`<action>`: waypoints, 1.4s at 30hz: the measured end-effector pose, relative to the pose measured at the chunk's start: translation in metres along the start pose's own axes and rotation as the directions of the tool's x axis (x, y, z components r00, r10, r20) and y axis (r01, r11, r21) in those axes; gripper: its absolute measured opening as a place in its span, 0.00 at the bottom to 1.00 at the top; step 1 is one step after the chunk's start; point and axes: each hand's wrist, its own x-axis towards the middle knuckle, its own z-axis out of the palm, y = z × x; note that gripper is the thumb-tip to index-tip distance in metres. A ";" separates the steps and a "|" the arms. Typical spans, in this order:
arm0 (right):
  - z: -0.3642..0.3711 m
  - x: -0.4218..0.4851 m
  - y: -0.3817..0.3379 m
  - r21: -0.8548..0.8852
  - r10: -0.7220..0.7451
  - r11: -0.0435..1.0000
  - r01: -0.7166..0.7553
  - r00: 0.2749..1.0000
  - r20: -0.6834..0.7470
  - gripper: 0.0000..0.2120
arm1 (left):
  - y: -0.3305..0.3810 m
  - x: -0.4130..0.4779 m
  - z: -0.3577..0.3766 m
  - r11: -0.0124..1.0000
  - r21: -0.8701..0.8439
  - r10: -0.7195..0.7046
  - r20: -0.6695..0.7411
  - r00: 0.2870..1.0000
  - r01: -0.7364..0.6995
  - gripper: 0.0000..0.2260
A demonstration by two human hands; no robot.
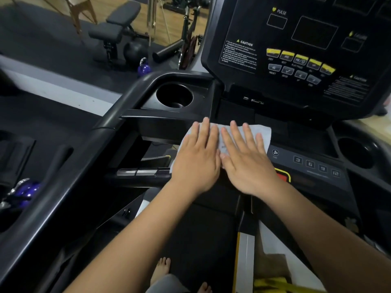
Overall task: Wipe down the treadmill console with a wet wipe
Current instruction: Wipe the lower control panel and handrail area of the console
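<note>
The wet wipe lies spread flat on the lower panel of the treadmill console, just left of the speed keys marked 3, 6, 9 and 12. Both hands lie palm-down on it, side by side and touching at the thumbs: the left hand covers its left part, the right hand its middle, fingers straight and slightly spread, pressing rather than pinching. Most of the wipe is hidden beneath them. A red stop button peeks from behind the right wrist. The left cup holder sits up-left; the right cup holder is blurred. The upper display's small print is unreadable
</note>
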 end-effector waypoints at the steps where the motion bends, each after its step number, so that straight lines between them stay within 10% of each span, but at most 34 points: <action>1: -0.001 0.003 0.001 0.017 0.011 1.000 -0.011 1.000 0.002 0.28 | 0.000 0.005 -0.001 0.999 0.035 0.020 0.009 1.000 -0.020 0.31; 5: 0.007 -0.021 -0.001 -0.002 -0.011 1.000 0.011 1.000 -0.018 0.28 | 0.006 -0.019 -0.012 0.984 0.122 0.135 -0.059 0.989 -0.127 0.26; 13: -0.004 0.014 0.007 0.052 0.065 0.996 -0.067 0.997 0.042 0.26 | 0.028 0.005 -0.035 0.978 -0.020 -0.202 0.137 0.970 0.206 0.26; 21: 0.011 -0.039 0.010 -0.080 0.004 0.997 0.001 0.999 0.054 0.28 | 0.027 -0.038 0.005 0.987 -0.083 -0.148 -0.117 0.982 0.139 0.25; 42: -0.009 -0.005 0.020 0.074 0.135 0.987 -0.143 0.985 0.110 0.26 | 0.033 0.006 -0.010 0.992 0.012 -0.126 0.025 0.992 0.126 0.26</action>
